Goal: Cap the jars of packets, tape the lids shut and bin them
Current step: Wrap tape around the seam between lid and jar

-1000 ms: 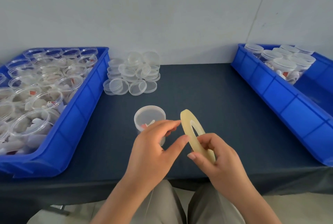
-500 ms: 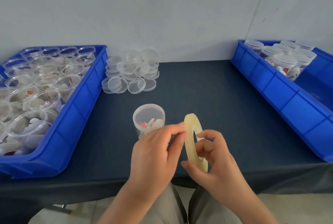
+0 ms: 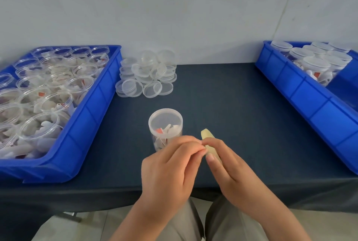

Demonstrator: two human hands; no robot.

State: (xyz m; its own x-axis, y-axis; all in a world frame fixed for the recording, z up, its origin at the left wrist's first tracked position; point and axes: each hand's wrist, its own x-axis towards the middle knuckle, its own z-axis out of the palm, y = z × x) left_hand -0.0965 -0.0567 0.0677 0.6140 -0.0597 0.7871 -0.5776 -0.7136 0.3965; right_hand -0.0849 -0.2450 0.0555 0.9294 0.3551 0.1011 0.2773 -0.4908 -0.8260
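Mostly hidden tape roll (image 3: 206, 135) pinched in right hand (image 3: 232, 171); left hand (image 3: 170, 169) fingers (image 3: 193, 150) pinching its edge, jar (image 3: 165, 124) behind

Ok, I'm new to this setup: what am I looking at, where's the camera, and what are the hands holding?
There is no machine: one camera worn on the person's head looks down at two bare hands. The right hand grips a yellowish tape roll, seen nearly edge-on; the left hand pinches at its edge with its fingertips, probably finding the tape's end. Just beyond stands a capped jar of packets on the dark table. Loose lids are piled further back. The left blue bin holds open jars; the right blue bin holds capped ones.
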